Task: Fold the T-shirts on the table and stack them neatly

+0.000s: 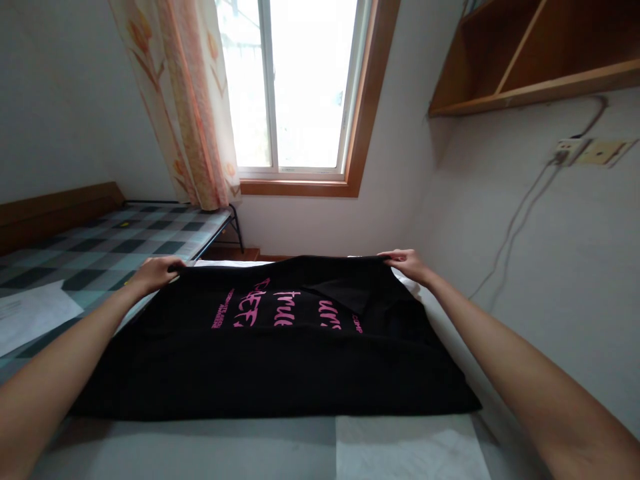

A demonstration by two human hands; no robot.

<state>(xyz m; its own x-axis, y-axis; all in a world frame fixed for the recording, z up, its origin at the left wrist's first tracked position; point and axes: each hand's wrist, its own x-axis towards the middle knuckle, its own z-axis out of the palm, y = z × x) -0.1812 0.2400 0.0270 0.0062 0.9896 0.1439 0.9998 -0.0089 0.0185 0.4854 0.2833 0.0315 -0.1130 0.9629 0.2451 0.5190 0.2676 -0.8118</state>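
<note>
A black T-shirt [280, 373] with pink lettering stretches sideways across the pale surface in front of me. My left hand [159, 272] pinches its far edge at the left. At the right end of that same edge, my right hand [407, 263] grips the cloth between thumb and fingers. The far edge is raised and pulled fairly straight between both hands, while the near edge lies along the surface. A flap of black cloth folds over part of the lettering, so some words are hidden.
A bed with a checked mattress [145, 227] stands at the left, with a white paper [35, 313] on it. Behind are a floral curtain [195, 107] and a window [310, 87]. On the right wall are a wooden shelf [530, 93] and a socket [567, 150] with a hanging cable [510, 230].
</note>
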